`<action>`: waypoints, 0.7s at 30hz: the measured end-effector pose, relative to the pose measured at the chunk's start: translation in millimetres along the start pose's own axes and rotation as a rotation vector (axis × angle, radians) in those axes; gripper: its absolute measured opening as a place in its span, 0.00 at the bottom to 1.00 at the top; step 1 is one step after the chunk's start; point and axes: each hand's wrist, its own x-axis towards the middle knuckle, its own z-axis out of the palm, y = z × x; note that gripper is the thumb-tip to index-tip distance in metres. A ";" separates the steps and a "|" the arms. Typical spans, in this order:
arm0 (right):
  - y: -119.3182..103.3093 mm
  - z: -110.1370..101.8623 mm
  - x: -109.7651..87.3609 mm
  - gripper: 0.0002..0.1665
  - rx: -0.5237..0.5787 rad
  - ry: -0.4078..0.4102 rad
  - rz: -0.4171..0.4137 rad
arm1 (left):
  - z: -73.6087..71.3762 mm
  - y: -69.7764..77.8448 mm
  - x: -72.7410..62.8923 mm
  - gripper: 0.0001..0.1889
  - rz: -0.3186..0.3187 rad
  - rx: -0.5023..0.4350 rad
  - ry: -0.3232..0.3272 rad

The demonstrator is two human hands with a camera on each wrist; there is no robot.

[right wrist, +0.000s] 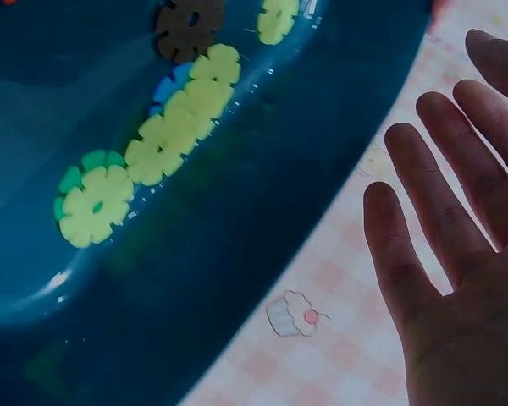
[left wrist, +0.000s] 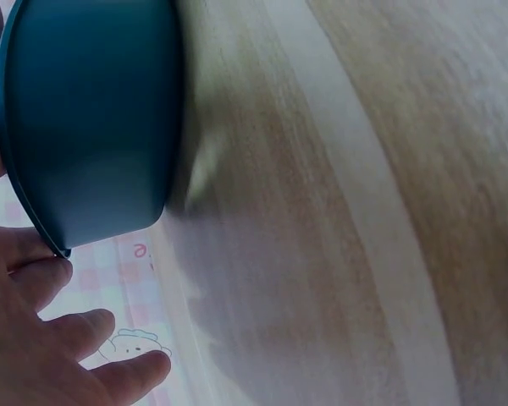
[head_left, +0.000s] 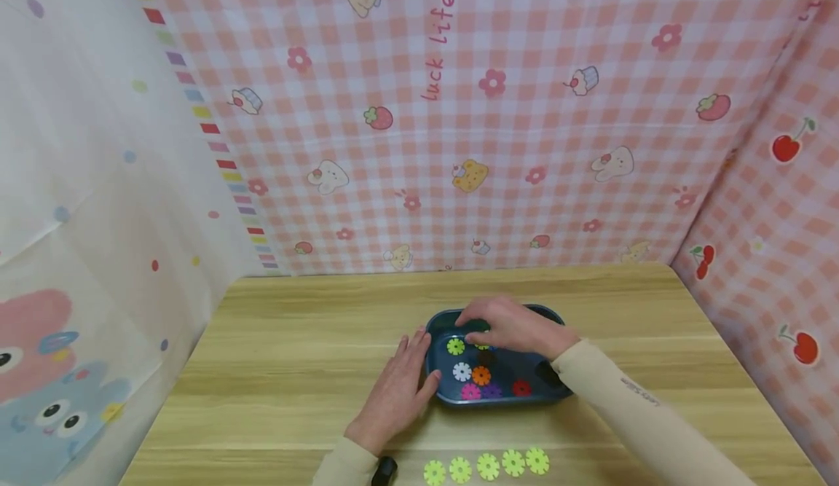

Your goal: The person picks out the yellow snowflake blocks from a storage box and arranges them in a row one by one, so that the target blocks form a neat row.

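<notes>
A dark blue-green tray (head_left: 505, 403) stands on the wooden table and holds notched plastic flower discs. My left hand (head_left: 396, 393) lies along its left end, fingers extended and touching the rim. Over the tray's far side is my right hand (head_left: 507, 323), its fingers spread with nothing between them in the right wrist view. Below it lie yellow-green discs (right wrist: 158, 148) along the tray wall, overlapping a green disc (right wrist: 70, 179) and a blue disc (right wrist: 171, 83). A brown disc (right wrist: 189, 30) is beside them. White (head_left: 462, 371), orange (head_left: 481, 375), pink, purple and red discs lie nearer me.
Several yellow-green discs (head_left: 488, 465) form a row on the table (head_left: 295, 369) in front of the tray. Pink checked cloth (head_left: 419, 143) hangs behind and to the right; pale printed cloth (head_left: 98, 180) hangs on the left.
</notes>
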 end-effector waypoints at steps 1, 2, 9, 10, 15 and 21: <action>0.5 2.1 1.2 0.17 0.002 -0.004 0.004 | 0.3 -0.2 0.0 0.35 0.001 0.001 0.002; 1.3 4.0 2.7 0.17 0.004 -0.009 0.008 | 0.6 -0.5 0.1 0.35 0.002 0.002 0.004; 6.5 15.8 10.0 0.17 0.018 -0.044 0.022 | 2.9 -2.1 -0.2 0.35 0.005 0.011 0.009; 7.2 17.1 10.5 0.18 0.021 -0.047 0.025 | 2.9 -2.1 -0.3 0.35 0.005 0.009 0.008; 10.4 23.0 13.2 0.18 0.032 -0.055 0.032 | 3.3 -2.4 -0.9 0.34 0.012 0.002 0.010; 15.5 30.9 16.5 0.19 0.077 -0.075 0.057 | 2.9 -2.8 -0.1 0.33 0.026 -0.007 0.020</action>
